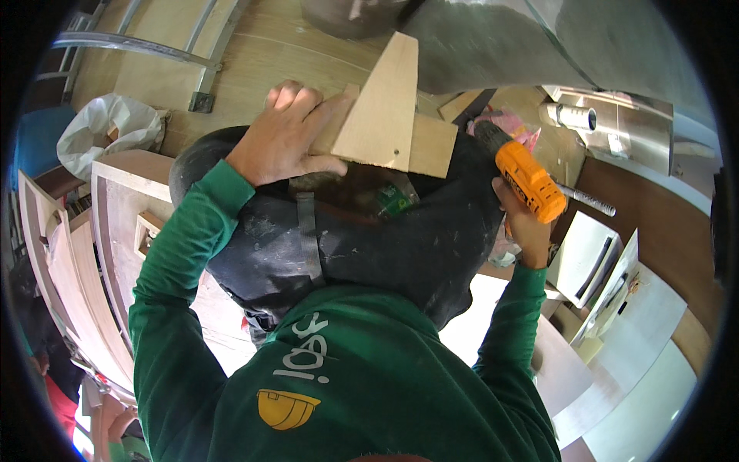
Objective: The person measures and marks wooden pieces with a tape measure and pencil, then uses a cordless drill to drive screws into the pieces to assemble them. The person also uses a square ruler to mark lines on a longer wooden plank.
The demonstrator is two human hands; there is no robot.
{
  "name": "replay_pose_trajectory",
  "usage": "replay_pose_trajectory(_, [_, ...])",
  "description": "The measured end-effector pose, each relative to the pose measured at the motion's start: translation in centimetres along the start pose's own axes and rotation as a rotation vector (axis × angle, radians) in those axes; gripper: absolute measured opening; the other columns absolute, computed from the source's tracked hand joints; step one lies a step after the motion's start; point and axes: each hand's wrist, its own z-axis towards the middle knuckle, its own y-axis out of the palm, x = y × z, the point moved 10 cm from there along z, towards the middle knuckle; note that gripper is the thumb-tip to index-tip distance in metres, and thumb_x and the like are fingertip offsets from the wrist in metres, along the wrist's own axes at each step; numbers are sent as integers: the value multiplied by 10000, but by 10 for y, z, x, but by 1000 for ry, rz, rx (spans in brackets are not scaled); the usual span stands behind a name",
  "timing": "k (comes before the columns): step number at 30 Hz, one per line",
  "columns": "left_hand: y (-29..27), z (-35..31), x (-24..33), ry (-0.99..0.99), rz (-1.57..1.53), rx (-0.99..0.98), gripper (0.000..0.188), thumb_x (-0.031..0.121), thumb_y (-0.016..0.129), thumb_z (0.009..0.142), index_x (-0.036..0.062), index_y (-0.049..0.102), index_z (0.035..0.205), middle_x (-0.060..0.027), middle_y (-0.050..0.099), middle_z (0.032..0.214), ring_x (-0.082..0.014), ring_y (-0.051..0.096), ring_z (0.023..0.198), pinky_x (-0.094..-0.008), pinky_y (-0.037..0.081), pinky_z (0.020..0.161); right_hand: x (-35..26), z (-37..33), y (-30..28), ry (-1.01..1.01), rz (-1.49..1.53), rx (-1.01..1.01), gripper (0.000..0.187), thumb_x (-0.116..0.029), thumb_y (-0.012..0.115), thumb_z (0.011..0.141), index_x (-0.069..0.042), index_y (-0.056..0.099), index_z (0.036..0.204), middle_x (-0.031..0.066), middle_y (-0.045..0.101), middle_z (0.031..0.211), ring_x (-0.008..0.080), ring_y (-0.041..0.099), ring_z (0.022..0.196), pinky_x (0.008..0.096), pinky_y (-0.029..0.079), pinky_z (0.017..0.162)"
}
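My left hand [289,138] is closed on a wooden piece made of pale boards. Its tapered board [385,108] narrows toward the far end, and a small dark hole shows near its lower edge. A shorter board [433,146] joins it at the right. This piece is held above my lap, between my knees. My right hand [527,231] grips an orange and black power drill [531,181] beside my right knee, with its black end pointing far left. The drill is apart from the wood, and part of its handle is hidden by my fingers.
A white sack [108,135] stands at the left, near a metal ladder [138,42]. Wooden frames [131,231] lie at my left. Beyond the drill are a silver rod [589,202] and a white cylinder [570,116]. White panels [631,354] lean at the right.
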Motion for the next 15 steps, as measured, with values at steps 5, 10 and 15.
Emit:
replay_pose_trajectory(5, [12, -12, 26, -89, 72, 58, 540, 403, 893, 843, 64, 709, 1222, -113, 544, 1051, -345, 547, 983, -479, 456, 895, -14, 4, 6, -40, -10, -14, 424, -238, 887, 935, -27, 769, 1283, 102, 814, 1195, 194, 779, 1057, 335, 592, 930])
replay_pose_trajectory(10, [17, -13, 29, -149, -8, 106, 469, 314, 910, 835, 52, 702, 1164, -130, 544, 1018, -354, 536, 941, -483, 452, 868, -21, -3, 15, -71, 47, -4, 406, -254, 863, 949, -29, 773, 1274, 94, 819, 1179, 204, 785, 1044, 338, 593, 917])
replay_pose_trajectory(15, [15, -18, 23, -162, -77, 182, 435, 279, 933, 819, 50, 683, 1090, -115, 535, 1006, -331, 524, 941, -448, 417, 869, -38, -6, 24, -208, 79, -5, 412, -290, 852, 953, -31, 774, 1264, 107, 821, 1165, 234, 791, 1034, 350, 595, 911])
